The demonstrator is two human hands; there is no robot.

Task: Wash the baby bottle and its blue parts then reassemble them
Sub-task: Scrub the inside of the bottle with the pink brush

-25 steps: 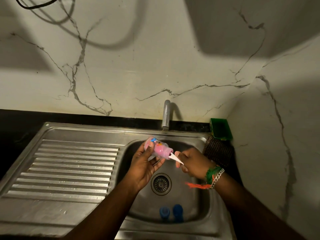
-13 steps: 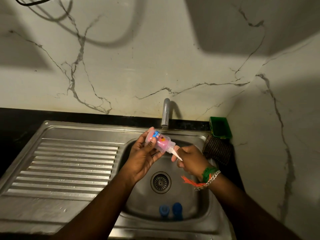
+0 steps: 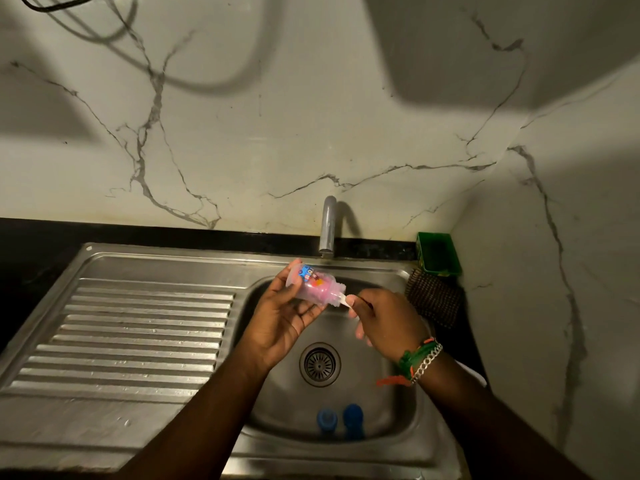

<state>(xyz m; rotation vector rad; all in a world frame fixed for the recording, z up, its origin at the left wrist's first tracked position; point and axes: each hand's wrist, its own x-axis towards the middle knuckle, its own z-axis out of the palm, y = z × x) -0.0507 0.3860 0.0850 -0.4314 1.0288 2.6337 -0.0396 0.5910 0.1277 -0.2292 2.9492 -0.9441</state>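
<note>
i hold the baby bottle (image 3: pixel 313 285) in my left hand (image 3: pixel 284 318), fingers curled round it, up over the sink (image 3: pixel 398 403), and it lies on its side with its bottom toward 10 o'clock and its open mouth toward 4 o'clock. my right hand (image 3: pixel 384 318) sits just at 4 o'clock from that mouth and pinches the white brush handle (image 3: pixel 343 300), which goes straight in along the bottle's long line with the pink part inside. so i think i push and pull along that same line, and the two blue parts (image 3: pixel 341 419) wait down at 6 o'clock in the sink.
</note>
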